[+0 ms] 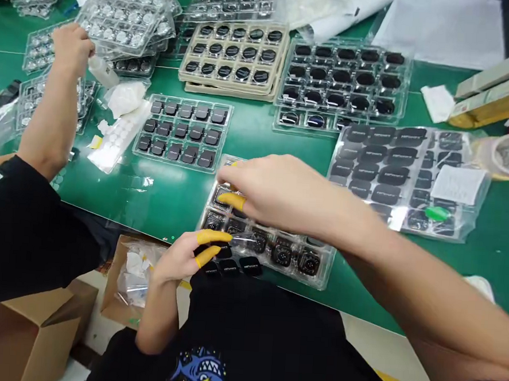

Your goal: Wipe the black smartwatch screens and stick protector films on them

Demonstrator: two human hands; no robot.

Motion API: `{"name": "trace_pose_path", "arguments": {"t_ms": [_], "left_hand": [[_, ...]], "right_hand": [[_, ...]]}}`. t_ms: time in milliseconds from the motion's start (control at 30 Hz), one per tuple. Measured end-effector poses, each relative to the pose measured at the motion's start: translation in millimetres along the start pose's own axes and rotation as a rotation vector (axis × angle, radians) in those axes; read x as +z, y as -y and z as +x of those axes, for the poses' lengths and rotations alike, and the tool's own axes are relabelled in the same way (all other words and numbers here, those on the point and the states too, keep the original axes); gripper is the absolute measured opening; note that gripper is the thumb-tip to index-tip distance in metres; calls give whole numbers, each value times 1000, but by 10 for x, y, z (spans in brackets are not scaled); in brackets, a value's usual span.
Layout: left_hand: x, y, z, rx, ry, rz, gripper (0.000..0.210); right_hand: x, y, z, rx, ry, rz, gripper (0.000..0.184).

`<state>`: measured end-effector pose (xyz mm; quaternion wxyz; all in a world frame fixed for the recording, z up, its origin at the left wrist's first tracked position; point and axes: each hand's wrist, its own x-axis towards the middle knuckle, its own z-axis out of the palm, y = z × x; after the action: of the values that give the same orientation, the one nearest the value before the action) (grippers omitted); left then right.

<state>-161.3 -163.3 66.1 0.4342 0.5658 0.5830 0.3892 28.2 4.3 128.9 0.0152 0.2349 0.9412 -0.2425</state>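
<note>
Indistinctly, white lettering (251,265) marks the loose black squares (228,267).

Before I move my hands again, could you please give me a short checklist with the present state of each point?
1. Yellow covers on fingers of both hands: ok, seen on the left hand and the right hand.
2. Left hand's grip on the clear piece: cannot tell; it is at the fingertips, blurred.
3. Right hand's grip: cannot tell; the hand hides what is beneath.
4. Tray's near side free of loose pieces: not ok; black squares lie there.
5. Co-worker's hand away from this tray: ok, it is far left.
</note>
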Motion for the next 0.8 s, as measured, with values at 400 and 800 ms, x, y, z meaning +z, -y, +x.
{"name": "trace_pose_path", "arguments": {"t_ms": [400,800], "left_hand": [[222,454,-436,50,205,72,35],[267,520,-441,-95,7,32,37]], "right_hand": [[897,72,249,231,222,-217,28],[888,2,345,166,178,-137,35]]}}
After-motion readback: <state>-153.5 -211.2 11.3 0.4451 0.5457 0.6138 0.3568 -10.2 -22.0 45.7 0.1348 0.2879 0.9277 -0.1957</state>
